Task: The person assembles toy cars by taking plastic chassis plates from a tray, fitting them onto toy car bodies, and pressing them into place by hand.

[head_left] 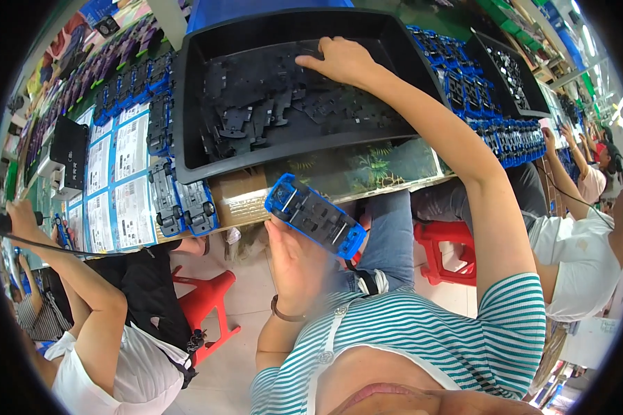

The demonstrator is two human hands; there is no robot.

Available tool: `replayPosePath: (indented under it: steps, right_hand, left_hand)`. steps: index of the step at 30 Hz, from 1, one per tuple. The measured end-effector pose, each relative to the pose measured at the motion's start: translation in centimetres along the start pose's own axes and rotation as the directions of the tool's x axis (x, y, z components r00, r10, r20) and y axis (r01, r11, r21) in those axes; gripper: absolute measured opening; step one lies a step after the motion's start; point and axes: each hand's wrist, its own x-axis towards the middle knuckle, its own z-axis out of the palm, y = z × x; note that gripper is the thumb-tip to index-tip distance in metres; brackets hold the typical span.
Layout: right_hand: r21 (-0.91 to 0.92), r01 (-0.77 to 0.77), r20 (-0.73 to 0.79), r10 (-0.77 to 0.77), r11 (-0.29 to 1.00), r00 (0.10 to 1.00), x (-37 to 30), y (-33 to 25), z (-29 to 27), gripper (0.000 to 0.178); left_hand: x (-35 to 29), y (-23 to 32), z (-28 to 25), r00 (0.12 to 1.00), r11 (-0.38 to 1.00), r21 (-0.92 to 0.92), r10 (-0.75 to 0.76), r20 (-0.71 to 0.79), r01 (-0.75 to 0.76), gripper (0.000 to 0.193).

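Observation:
My left hand (292, 263) is closed around a blue toy car body (315, 216), held tilted just in front of the bench edge. Its hollow underside faces up, showing black inner parts. My right hand (342, 61) reaches over the far side of a large black tray (291, 149). The thumb stands apart from the bent fingers, and I see nothing between them. Flat black plastic car parts (256, 114) lie loose across the tray's bottom, some overlapping in a pile nearer to me.
Blue-and-black toy cars (165, 197) stand left of the tray, beside printed label sheets (121, 180). More blue car bodies (509, 142) line its right side, near another dark tray (512, 76) of small parts. Co-workers sit on both sides, with red stools (211, 304) nearby.

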Motion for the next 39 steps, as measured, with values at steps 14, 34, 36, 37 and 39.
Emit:
replayPosePath:
  steps: [14, 34, 36, 37, 39]
  right_hand:
    - [0.344, 0.244, -0.016, -0.254, 0.907, 0.967, -6.7, 0.5, -8.2, 0.054]
    - [-0.136, 0.100, 0.453, -0.028, 0.986, 0.891, -2.8, 1.7, -1.8, 0.069]
    - [-0.083, 0.133, 0.422, -0.086, 0.988, 0.903, -2.6, 2.1, -1.5, 0.066]
    - [-0.033, 0.171, 0.383, -0.146, 0.985, 0.912, -2.7, 1.7, -1.7, 0.063]
    - [-0.034, 0.073, 0.457, -0.049, 0.997, 0.888, -2.7, 1.7, -2.7, 0.053]
  left_hand:
    - [0.2, 2.3, -0.7, 1.000, 0.999, 0.034, -0.001, 0.005, 0.001, 0.056]
    - [0.5, 1.0, 0.8, 0.997, 0.998, -0.022, -0.065, -0.039, 0.064, 0.053]
    - [0.8, 1.3, 1.3, 0.997, 0.996, -0.054, -0.066, -0.026, 0.065, 0.053]
    - [0.8, 1.5, 1.4, 0.998, 0.996, -0.072, -0.058, -0.029, 0.056, 0.052]
    - [1.1, 1.6, 1.4, 0.999, 0.995, -0.090, -0.046, -0.017, 0.044, 0.052]
